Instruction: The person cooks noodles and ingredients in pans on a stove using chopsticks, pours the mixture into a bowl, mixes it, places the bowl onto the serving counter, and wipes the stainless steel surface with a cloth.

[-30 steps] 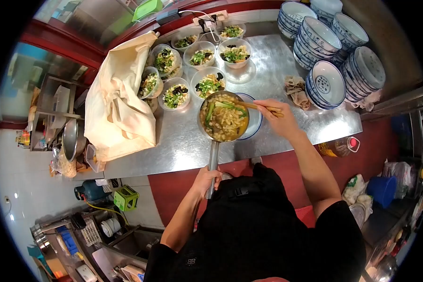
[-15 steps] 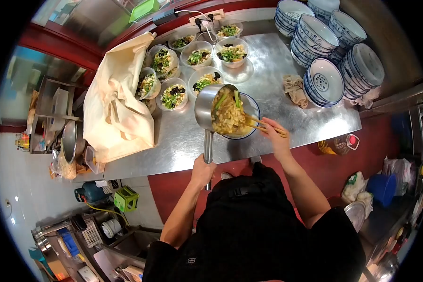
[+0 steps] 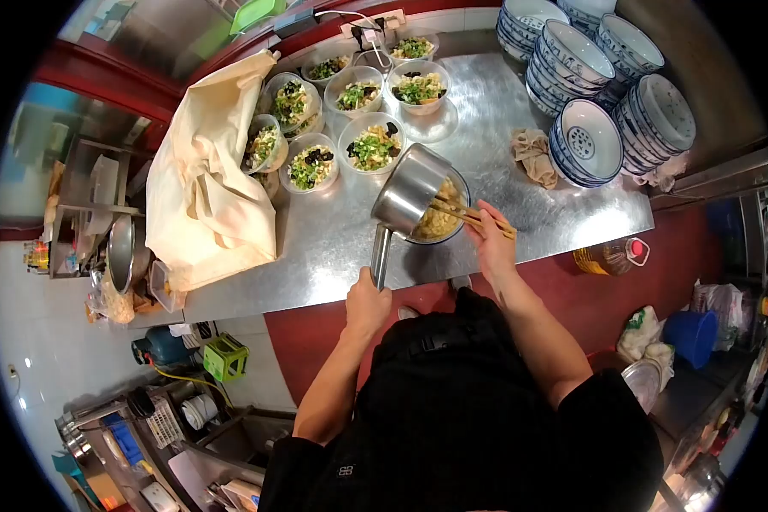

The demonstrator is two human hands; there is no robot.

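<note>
My left hand (image 3: pixel 368 302) is closed around the long handle of a steel saucepan (image 3: pixel 404 189). The pan is tipped steeply to the right over a blue-rimmed bowl (image 3: pixel 463 189), its outer side facing up. Yellowish food (image 3: pixel 436 224) shows in the bowl below the pan's mouth. My right hand (image 3: pixel 494 241) holds wooden chopsticks (image 3: pixel 485 220), whose tips reach to the pan's opening above the bowl. Just behind the pan stands a clear plastic tub (image 3: pixel 373 144) of chopped greens, black pieces and pale bits.
Several similar tubs (image 3: pixel 312 166) fill the back left of the steel counter (image 3: pixel 317 271), beside a cream cloth bag (image 3: pixel 211 189). Stacked patterned bowls (image 3: pixel 586 143) and a crumpled rag (image 3: pixel 533 158) are at the right. An oil bottle (image 3: pixel 612 256) stands beyond the front edge.
The saucepan, level at first, has tipped over to the right above the bowl, and its food now shows in the bowl. My left hand has moved forward; the chopsticks have moved lower.
</note>
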